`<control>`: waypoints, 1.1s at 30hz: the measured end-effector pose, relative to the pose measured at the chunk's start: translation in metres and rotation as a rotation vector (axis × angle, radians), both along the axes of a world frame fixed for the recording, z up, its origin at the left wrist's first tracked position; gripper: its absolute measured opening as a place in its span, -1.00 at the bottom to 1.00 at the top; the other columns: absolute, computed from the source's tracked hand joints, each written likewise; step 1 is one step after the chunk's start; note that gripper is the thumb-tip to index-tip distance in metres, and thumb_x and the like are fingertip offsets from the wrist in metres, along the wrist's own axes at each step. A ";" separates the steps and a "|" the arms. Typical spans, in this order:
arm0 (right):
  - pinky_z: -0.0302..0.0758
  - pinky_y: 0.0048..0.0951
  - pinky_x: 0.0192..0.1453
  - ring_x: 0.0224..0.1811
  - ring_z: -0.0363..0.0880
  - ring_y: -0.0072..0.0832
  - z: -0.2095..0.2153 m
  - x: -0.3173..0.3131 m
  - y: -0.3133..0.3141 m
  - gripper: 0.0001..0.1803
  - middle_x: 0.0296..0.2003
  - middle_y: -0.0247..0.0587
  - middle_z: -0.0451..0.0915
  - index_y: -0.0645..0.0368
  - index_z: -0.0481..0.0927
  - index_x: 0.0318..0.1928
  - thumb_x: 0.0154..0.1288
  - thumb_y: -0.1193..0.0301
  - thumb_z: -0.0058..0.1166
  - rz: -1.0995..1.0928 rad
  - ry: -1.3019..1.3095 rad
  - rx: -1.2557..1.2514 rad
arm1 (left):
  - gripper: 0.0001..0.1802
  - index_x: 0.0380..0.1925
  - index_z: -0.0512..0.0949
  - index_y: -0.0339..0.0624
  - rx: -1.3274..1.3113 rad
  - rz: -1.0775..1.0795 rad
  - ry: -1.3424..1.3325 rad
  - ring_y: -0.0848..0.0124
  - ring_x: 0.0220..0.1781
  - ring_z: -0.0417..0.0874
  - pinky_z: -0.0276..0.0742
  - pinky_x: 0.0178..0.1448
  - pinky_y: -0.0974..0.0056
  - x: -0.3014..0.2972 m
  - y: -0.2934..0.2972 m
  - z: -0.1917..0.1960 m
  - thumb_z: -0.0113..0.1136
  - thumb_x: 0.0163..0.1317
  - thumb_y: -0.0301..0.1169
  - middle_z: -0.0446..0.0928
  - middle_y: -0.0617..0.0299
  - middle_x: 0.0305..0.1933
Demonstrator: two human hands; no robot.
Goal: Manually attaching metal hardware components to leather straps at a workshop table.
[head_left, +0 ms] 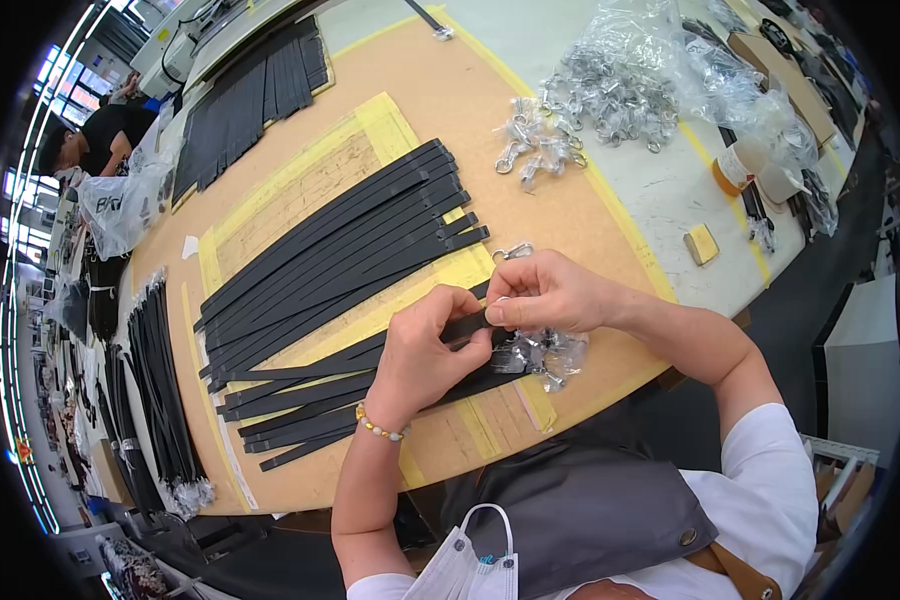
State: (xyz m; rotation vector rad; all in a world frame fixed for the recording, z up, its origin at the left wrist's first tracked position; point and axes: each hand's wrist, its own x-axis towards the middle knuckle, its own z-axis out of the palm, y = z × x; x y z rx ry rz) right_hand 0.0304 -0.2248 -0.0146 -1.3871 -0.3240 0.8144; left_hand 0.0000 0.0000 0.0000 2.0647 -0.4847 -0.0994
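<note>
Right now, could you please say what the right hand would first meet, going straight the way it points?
Beyond the black strap it touches, the right hand would probably meet the left hand; depth is unclear.

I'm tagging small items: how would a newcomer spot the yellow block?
From the tan board, go right onto the pale surface. The yellow block lies there, just below the amber container. Unlike that rounded neighbour, it is squarish with a yellow face.

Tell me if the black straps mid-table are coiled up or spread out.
Spread out: the black straps lie lengthwise, side by side and partly overlapping, on the brown work surface.
</note>
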 end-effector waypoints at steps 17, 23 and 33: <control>0.33 -0.60 -0.37 -0.42 0.36 -0.79 0.000 -0.007 0.004 -0.72 -0.47 -0.51 0.52 0.28 0.62 -0.25 0.39 0.26 0.26 -0.079 -0.196 -0.108 | -0.76 -0.29 0.60 -0.27 0.021 -0.015 -0.102 0.33 -0.38 0.73 0.64 -0.26 0.31 0.000 -0.002 -0.001 0.45 0.04 -0.52 0.66 0.14 -0.37; 0.37 -0.53 -0.35 -0.41 0.37 -0.73 -0.008 -0.011 0.010 -0.78 -0.50 -0.45 0.51 0.26 0.60 -0.29 0.30 0.33 0.22 -0.148 -0.304 -0.128 | -0.75 -0.26 0.60 -0.26 0.020 -0.016 -0.079 0.28 -0.36 0.74 0.65 -0.25 0.28 -0.002 -0.004 0.001 0.44 0.05 -0.52 0.66 0.13 -0.35; 0.37 -0.51 -0.36 -0.42 0.38 -0.70 -0.008 -0.015 0.016 -0.83 -0.48 -0.43 0.54 0.25 0.56 -0.34 0.25 0.40 0.21 -0.169 -0.420 -0.141 | -0.50 0.08 0.47 -0.30 -0.096 -0.073 0.200 0.66 -0.29 0.50 0.43 -0.31 0.54 -0.004 0.004 0.008 0.28 0.07 -0.66 0.49 0.36 -0.31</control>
